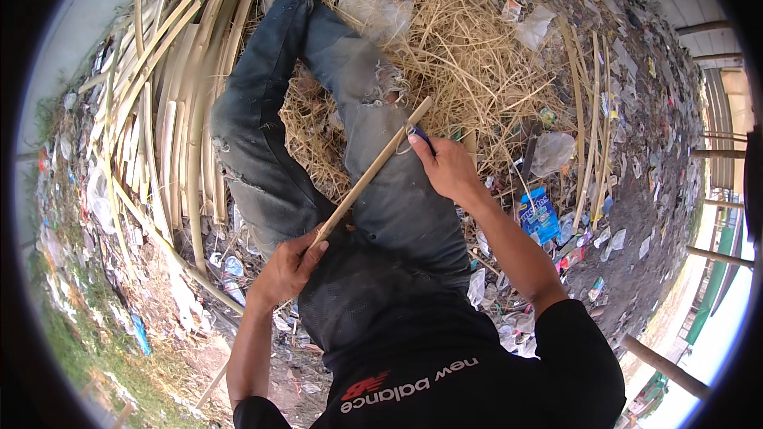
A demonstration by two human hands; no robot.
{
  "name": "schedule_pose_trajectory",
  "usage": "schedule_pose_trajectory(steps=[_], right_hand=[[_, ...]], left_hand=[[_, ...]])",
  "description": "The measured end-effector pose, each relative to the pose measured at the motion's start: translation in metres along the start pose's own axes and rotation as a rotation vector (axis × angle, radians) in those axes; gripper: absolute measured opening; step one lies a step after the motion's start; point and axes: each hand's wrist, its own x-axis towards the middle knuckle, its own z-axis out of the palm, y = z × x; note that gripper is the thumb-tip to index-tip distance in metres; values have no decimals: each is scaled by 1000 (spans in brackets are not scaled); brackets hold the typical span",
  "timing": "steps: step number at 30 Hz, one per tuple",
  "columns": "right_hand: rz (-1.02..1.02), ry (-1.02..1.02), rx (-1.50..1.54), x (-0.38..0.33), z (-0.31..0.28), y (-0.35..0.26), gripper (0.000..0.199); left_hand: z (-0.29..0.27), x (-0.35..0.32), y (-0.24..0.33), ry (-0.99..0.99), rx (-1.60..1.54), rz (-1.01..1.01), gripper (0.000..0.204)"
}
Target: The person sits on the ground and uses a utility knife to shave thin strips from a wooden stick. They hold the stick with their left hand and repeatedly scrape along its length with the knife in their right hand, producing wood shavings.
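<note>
A pale bamboo strip (367, 180) lies slantwise over my thighs, its far end up to the right. My left hand (288, 268) is closed round the near end, thumb on top. Along the strip's far part, my right hand (450, 170) is closed on a small knife (422, 141) with a dark blue handle. Its thumb is at the strip and the blade is mostly hidden. My outstretched legs in torn dark trousers (266, 123) are crossed at the ankles.
Long split bamboo strips (181, 123) are piled to the left. Curly shavings (461, 48) heap up beyond my right leg. More thin strips (592, 119) lie to the right. A blue packet (540, 216) and plastic scraps litter the ground, and a wooden pole (666, 367) stands at lower right.
</note>
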Motion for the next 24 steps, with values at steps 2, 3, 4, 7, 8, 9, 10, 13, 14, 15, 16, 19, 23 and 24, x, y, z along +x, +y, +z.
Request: schedule_pose_trajectory(steps=[2, 3, 4, 7, 8, 9, 10, 13, 14, 15, 16, 19, 23, 24], right_hand=[[165, 63, 1, 35, -18, 33, 73], [259, 75, 16, 51, -34, 64, 74], [302, 108, 32, 53, -48, 88, 72], [272, 198, 248, 53, -65, 104, 69], [248, 225, 350, 45, -67, 105, 67], [241, 195, 384, 36, -68, 84, 62], [148, 204, 344, 27, -70, 64, 61], [-49, 130, 237, -1, -68, 20, 58], [-71, 38, 214, -9, -63, 10, 56], [-133, 3, 144, -21, -56, -2, 56], [-197, -35, 77, -31, -47, -14, 56], [-245, -197, -176, -42, -22, -27, 58], [-39, -34, -83, 1, -40, 3, 70], [-52, -46, -76, 6, -43, 5, 70]], left_hand=[[-5, -30, -12, 16, 15, -9, 46], [-11, -43, -21, 29, 26, 43, 46], [-16, -55, -33, 44, 36, 97, 46], [-16, -62, -39, 55, 49, 45, 46], [-14, -61, -34, 48, 57, 23, 46], [-11, -55, -29, 76, 68, 48, 46], [-9, -49, -24, 101, 78, 78, 45], [-2, -27, -14, 114, 94, 96, 44], [-3, -19, -6, 95, 111, 85, 45], [-3, -8, 3, 71, 127, 79, 46], [-3, 1, 13, 50, 145, 70, 46], [10, 29, 24, 93, 80, 240, 48], [17, 41, 27, 82, 113, 231, 49], [17, 41, 28, 85, 119, 239, 48]])
